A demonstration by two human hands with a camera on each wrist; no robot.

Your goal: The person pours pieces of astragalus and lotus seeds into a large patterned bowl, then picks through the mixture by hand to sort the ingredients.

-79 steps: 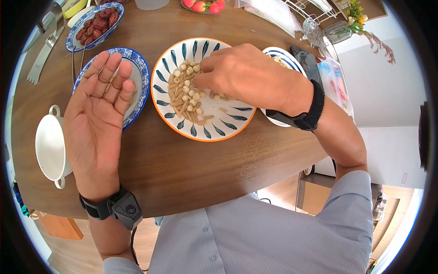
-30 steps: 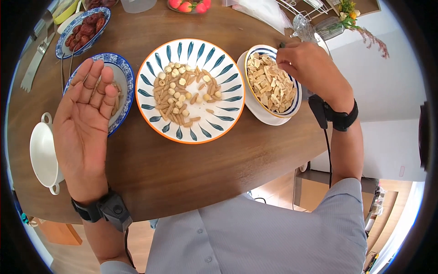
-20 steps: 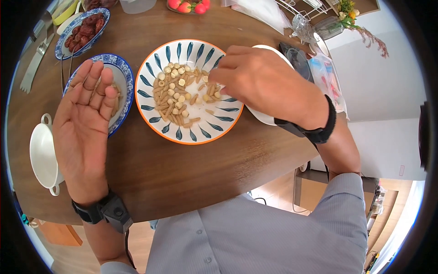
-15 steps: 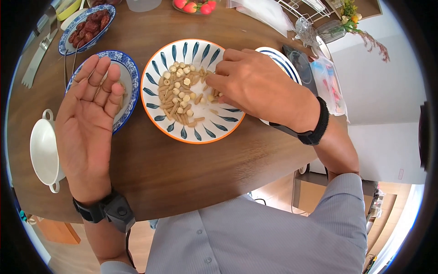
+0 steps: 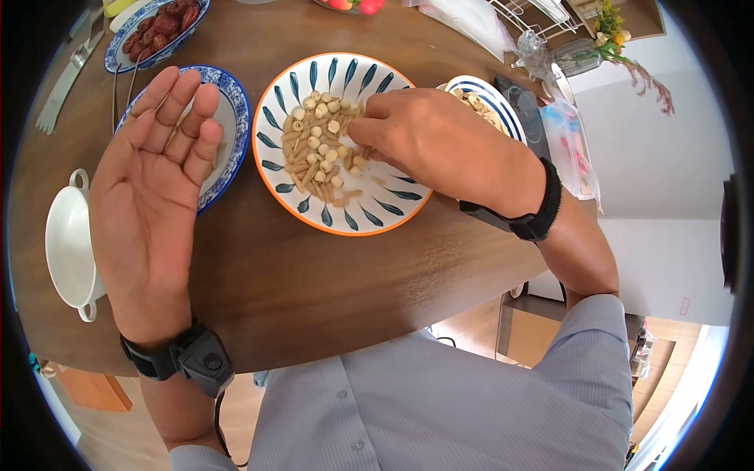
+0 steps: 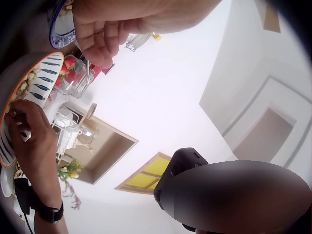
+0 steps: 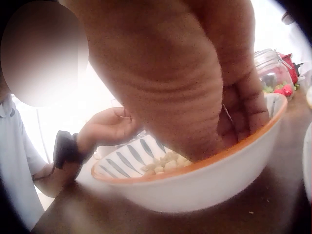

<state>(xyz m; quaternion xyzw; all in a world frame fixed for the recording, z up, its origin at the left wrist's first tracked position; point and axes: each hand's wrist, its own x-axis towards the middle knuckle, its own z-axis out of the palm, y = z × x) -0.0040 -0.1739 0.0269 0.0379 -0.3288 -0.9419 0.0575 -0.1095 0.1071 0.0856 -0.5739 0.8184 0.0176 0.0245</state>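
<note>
My right hand (image 5: 452, 145) reaches into the large orange-rimmed bowl (image 5: 310, 216), fingers curled down at its right side. The bowl holds round cream lotus seeds (image 5: 314, 143) and tan, stick-like pieces (image 5: 302, 166). In the right wrist view, the bowl's rim hides those fingertips, and I cannot tell whether they pinch anything. My left hand (image 5: 153, 200) is raised palm up, fingers extended and nothing on it. Behind it, partly covered, lies a blue-rimmed oval dish (image 5: 236, 149). Pale dried flakes (image 5: 481, 106) show in a blue-striped bowl (image 5: 506, 118), mostly covered by my right hand.
A white two-handled bowl (image 5: 67, 243) stands at the left, near my left hand. Red dates (image 5: 161, 33) fill a blue dish at the back left, beside a metal utensil (image 5: 59, 98). Plastic bags (image 5: 569, 149) and a glass vase (image 5: 577, 56) are at the right.
My right hand has come left from the bowl of flakes into the large bowl, where its fingers now reach lower. My left hand keeps its palm-up pose. The head view has shifted slightly.
</note>
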